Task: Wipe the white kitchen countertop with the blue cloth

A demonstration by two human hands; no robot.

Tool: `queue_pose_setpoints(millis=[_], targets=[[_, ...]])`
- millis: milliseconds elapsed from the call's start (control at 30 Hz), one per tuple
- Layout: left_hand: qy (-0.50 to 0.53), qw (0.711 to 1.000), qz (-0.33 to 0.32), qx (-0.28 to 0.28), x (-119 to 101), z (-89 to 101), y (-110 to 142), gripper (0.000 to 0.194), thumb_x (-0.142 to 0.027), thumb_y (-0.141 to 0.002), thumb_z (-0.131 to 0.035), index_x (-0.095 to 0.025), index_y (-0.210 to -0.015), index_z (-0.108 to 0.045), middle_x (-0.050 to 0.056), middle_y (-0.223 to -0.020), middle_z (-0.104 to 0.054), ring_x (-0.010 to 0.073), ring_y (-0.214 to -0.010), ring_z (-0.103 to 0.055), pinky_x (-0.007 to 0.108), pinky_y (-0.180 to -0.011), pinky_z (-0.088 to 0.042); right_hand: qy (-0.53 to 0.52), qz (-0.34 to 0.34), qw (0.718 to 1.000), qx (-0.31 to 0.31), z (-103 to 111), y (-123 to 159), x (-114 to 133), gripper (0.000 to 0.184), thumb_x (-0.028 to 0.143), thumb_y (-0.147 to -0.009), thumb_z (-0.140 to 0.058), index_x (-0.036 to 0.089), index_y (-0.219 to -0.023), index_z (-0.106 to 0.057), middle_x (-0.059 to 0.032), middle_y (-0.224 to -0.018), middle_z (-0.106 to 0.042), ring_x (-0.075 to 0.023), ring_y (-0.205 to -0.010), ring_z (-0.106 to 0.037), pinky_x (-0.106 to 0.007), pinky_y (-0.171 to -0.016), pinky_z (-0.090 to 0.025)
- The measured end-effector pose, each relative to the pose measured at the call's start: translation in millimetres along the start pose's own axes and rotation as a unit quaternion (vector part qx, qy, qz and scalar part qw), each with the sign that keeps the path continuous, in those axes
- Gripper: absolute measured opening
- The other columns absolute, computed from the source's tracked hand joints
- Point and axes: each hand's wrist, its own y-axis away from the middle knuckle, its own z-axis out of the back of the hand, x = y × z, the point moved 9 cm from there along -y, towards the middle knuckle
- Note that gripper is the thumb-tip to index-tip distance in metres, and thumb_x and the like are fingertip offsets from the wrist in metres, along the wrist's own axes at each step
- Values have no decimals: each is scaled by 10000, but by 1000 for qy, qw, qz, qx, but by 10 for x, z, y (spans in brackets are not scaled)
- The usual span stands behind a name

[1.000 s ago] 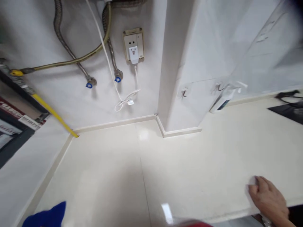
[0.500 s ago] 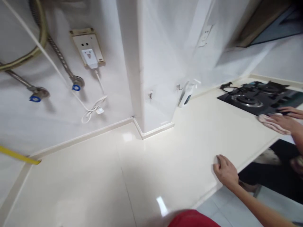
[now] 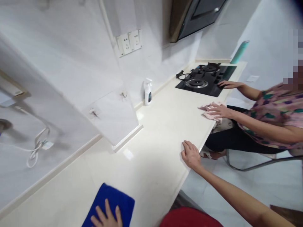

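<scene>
Blue cloth (image 3: 119,195): re-enters our view; likely soft, light; grip edge;
Left hand (image 3: 107,220): wide, atop;
Right hand (image 3: 191,155): on table (image 3: 156,173); grip unclear

The blue cloth (image 3: 125,201) and the left hand (image 3: 109,217) on it are cut off by the bottom edge, the co-worker's face is hidden by blocky blurring, and the label (image 3: 150,96) on the spray bottle (image 3: 148,90) is too small to be read.
</scene>
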Motion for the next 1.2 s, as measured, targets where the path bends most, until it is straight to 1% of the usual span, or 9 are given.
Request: queue_pose_setpoints(millis=[133, 300, 467, 567, 700, 800, 900, 1067, 1200], targets=[[32, 988, -146, 35, -1143, -116, 6, 552, -392, -917, -382, -158, -1407, -479, 257, -1557, -332, 460, -1492, -86, 717, -1117, -237, -34, -18, 999, 2, 42, -28, 17, 471, 191, -859, -401, 133, -1310, -523, -136, -1409, -513, -265, -1361, -388, -461, -1140, -307], [101, 965, -232, 72, -2521, -186, 99, 565, -386, -894, -454, -197, -1427, -443, 223, -1570, -331, 468, -1489, -70, 715, -1139, -198, -65, -37, 997, 10, 76, -73, 40, 511, 167, -833, -421, 124, -1332, -521, -144, -1427, -499, -266, -1385, -359, -469, -1155, -279], [160, 938, -283, 121, -3390, -214, 121, 580, -395, -883, -484, -229, -1435, -426, 204, -1583, -319, 471, -1482, -115, 717, -1150, -181, -101, -54, 993, 21, 75, -93, 6, 530, 165, -817, -439, 143, -1339, -532, -119, -1456, -483, -245, -1407, -335, -456, -1182, -242], [185, 922, -303, 156, -3425, -246, 71, 565, -406, -886, -481, -263, -1431, -433, 173, -1593, -319, 436, -1486, -160, 684, -1168, -203, -170, -79, 982, 26, 71, -73, -39, 507, 180, -807, -450, 138, -1299, -566, -123, -1463, -476, -253, -1421, -314, -474, -1201, -197], [214, 900, -336, 177, -3077, -240, 97, 554, -386, -916, -429, -283, -1457, -376, 126, -1609, -307, 328, -1497, -216, 580, -1189, -281, -310, -152, 938, 28, 50, -90, -171, 443, 235, -762, -492, 167, -1176, -635, -117, -1432, -508, -285, -1413, -323, -541, -1205, -160], [199, 914, -322, 147, -2727, -208, 169, 553, -362, -918, -426, -279, -1461, -360, 113, -1614, -298, 311, -1505, -198, 579, -1196, -271, -440, -226, 868, 49, -21, -171, -282, 327, 289, -735, -502, 194, -999, -671, -119, -1276, -622, -311, -1336, -435, -587, -1168, -245], [182, 923, -311, 138, -2572, -230, 280, 543, -367, -917, -427, -298, -1452, -366, 93, -1612, -309, 306, -1500, -219, 578, -1197, -270, -572, -281, 766, 87, -82, -262, -277, 278, 340, -757, -455, 208, -911, -644, -120, -1082, -693, -295, -1154, -602, -577, -1040, -442], [173, 947, -253, 94, -2832, -243, 284, 553, -339, -910, -429, -256, -1453, -368, 133, -1609, -298, 355, -1510, -145, 634, -1189, -231, -709, -327, 615, 108, -69, -333, -73, 276, 352, -748, -413, 212, -906, -592, -145, -1068, -686, -259, -1091, -646, -530, -996, -500], [174, 949, -250, 81, -3288, -215, 210, 542, -312, -917, -415, -172, -1441, -402, 221, -1584, -307, 399, -1500, -137, 650, -1181, -218, -745, -339, 562, 117, -86, -377, 98, 294, 362, -779, -380, 198, -928, -574, -170, -1100, -667, -256, -1104, -641, -526, -1008, -492]])
